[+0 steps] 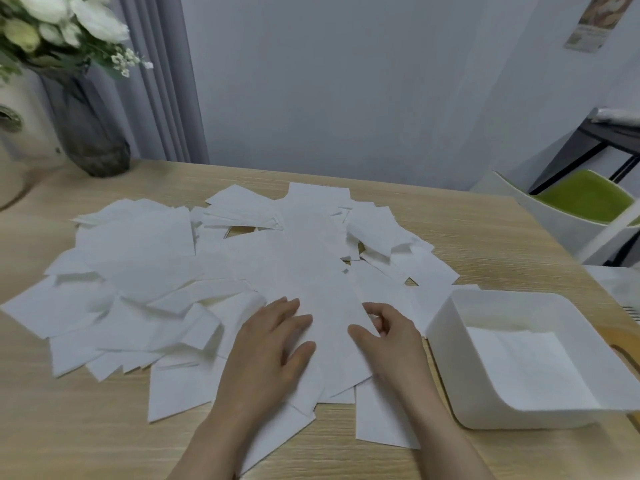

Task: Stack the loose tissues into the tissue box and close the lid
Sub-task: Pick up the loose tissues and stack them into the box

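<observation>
1. Spread across the middle of the table [485, 233]: loose tissues [145, 258], a wide overlapping scatter reaching from near the left edge almost to the tissue box [446, 344] at the near right corner.
2. Pressed flat on the near part of the scatter: left hand [266, 355], fingers straight and slightly apart, gripping nothing.
3. Just beside it: right hand [388, 334], fingers curled, thumb and fingertips apparently pinching the right edge of the long top sheet [325, 306]; how firm the pinch is, hard to tell.
4. Likely step in hand: separating one sheet from the pile for transfer to the box.
5. Best done by keeping the flat palm as an anchor on the sheets beneath, lifting only the pinched edge, and peeling slowly so neighbours do not cling and trail along.
6. Worth squaring the sheet before lowering it, edges matched to the one already inside, so the stack stays level and leaves room for a lid.
7. Risk, judged from the thin paper: tearing or creasing if yanked, and sliding of the whole heap toward the near edge.
8. Inside the white open-topped box: what looks like a single flat tissue [519, 362] on the bottom, most of the depth unfilled.
9. No lid clearly seen; task at an early stage, nearly all tissues outside.
10. At the far left corner: dark vase [93, 133] holding white flowers [72, 15].
</observation>
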Demonstrator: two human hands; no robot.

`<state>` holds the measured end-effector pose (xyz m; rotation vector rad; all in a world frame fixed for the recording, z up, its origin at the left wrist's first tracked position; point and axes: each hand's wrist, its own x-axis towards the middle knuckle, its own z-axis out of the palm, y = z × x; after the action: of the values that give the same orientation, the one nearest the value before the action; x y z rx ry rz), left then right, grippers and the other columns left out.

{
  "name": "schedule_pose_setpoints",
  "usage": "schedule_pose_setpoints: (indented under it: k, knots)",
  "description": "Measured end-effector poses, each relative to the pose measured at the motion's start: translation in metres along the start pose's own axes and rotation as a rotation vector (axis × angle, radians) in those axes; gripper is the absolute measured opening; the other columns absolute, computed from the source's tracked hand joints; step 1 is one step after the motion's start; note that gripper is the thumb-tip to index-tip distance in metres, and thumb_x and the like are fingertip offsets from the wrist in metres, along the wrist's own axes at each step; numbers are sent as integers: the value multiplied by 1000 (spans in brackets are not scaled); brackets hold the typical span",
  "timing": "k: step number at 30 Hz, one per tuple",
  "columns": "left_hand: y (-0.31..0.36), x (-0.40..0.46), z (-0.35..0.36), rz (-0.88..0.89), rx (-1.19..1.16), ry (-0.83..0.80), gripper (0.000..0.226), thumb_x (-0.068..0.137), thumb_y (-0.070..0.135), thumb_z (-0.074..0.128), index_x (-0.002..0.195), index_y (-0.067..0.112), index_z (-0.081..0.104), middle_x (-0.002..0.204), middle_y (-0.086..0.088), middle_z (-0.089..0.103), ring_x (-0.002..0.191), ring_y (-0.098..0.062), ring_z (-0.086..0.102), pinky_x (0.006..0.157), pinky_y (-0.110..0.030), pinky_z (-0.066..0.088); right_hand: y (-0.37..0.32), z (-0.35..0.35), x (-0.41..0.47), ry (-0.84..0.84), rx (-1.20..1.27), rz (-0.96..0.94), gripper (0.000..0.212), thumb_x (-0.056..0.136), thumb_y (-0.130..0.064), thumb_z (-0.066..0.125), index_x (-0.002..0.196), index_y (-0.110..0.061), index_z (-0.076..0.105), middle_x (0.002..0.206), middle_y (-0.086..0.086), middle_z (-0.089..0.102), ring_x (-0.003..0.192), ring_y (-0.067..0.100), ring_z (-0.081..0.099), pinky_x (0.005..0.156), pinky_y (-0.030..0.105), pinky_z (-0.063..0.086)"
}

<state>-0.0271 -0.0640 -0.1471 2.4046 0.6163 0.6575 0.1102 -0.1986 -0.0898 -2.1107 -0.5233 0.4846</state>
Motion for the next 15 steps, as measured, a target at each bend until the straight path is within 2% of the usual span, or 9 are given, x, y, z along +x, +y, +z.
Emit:
schedule_pose_setpoints:
  k: [3,7,10,12,15]
  knots:
    - [1,0,-1,-9,-12,1,49,88,54,43,120,27,68,139,11,53,135,-9,41,110,-35,34,2,0,2,12,-20,-31,7,83,-26,64,83,-26,71,74,-12,69,76,9,63,73,36,51]
    - [2,-1,-1,-14,-39,33,45,88,53,45,117,27,69,137,12,55,134,-9,44,108,-37,37,5,2,0,37,4,-61,22,88,-23,62,67,-17,67,54,-8,55,60,10,51,61,31,39]
    - [2,0,0,-12,-37,38,45,89,52,45,117,27,69,136,12,55,134,-8,43,109,-38,38,6,4,-1,51,18,-78,24,91,-21,60,69,-11,66,63,9,61,61,19,52,61,32,39]
    - [2,-1,0,-12,-35,40,46,89,52,44,118,27,69,137,12,55,134,-8,43,109,-38,37,6,4,-2,64,31,-73,21,91,-21,60,73,-16,68,67,4,65,68,19,59,64,32,44]
    - [2,-1,0,-12,-37,44,46,90,51,43,118,26,69,137,11,56,134,-8,44,109,-39,38,5,3,-4,86,80,-52,15,89,-24,65,74,-20,66,60,-4,60,62,13,56,63,31,44]
